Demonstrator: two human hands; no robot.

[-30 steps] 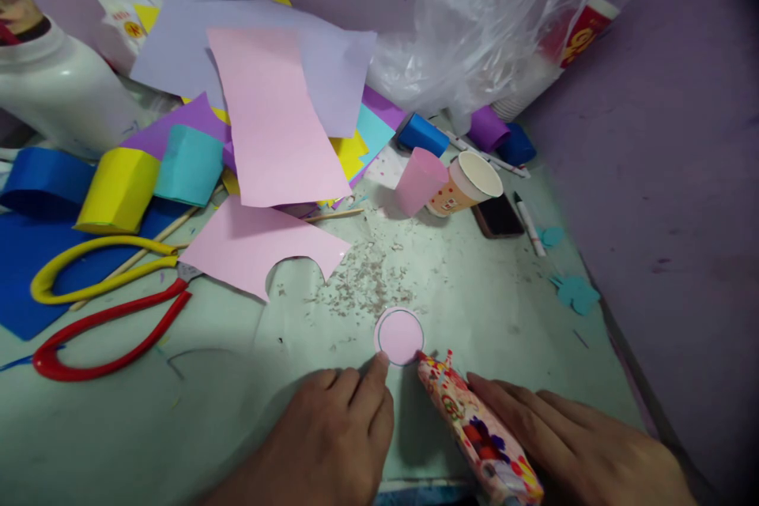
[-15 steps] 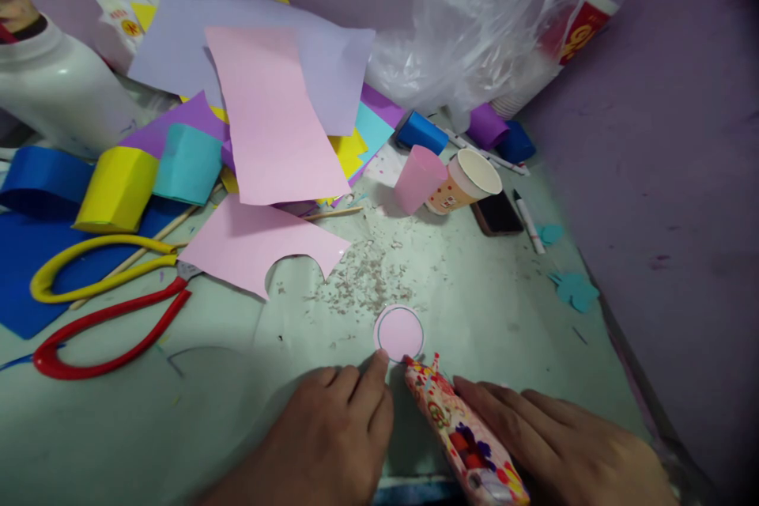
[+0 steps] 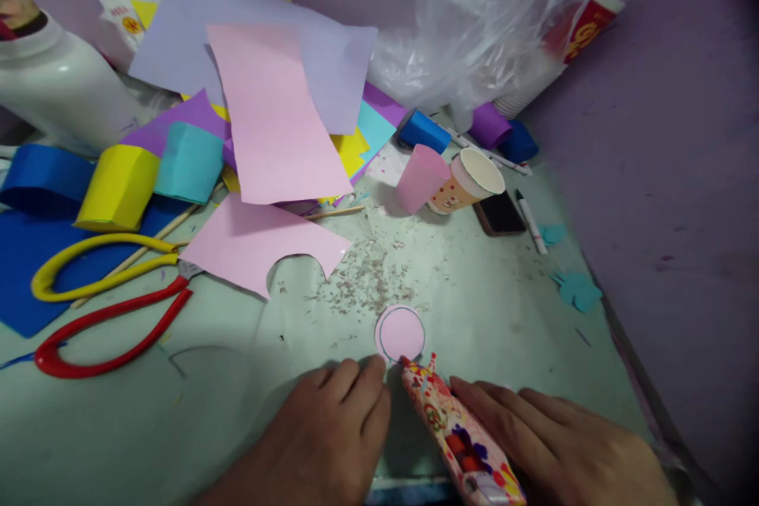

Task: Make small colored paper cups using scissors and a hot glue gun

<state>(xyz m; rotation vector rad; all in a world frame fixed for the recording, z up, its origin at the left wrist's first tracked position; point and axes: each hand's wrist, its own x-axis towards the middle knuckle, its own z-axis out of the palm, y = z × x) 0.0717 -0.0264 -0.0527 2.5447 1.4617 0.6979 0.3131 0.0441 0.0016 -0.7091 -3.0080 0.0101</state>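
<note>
One pink disc (image 3: 400, 332), ringed by a drawn dark line, lies flat on the table (image 3: 486, 308) in front of the two hands. Behind it are two larger pink pieces, a notched offcut (image 3: 254, 241) and a long sheet (image 3: 273, 111). Three paper bands stand in a row at the left: one blue band (image 3: 50, 170), one yellow band (image 3: 118, 182), one turquoise band (image 3: 188, 162). There is one pair of scissors (image 3: 139, 302), one pink tube (image 3: 418, 182) beside one printed paper cup (image 3: 466, 190), and one phone (image 3: 501, 213).

The left hand (image 3: 332, 427) rests palm down, fingers bent, its index tip at the disc's near edge; whether its grip closes on anything underneath, I cannot tell. The right hand (image 3: 569, 435) lies along a flower-patterned tool (image 3: 456, 427), its grip around it, fingers nearly straight; the tool's tip meets the disc's near edge.

The pale green table is speckled with brown marks beyond the disc. Purple walls (image 3: 670, 174) meet it behind and at right, with a clear plastic bag (image 3: 474, 16) in the corner.
</note>
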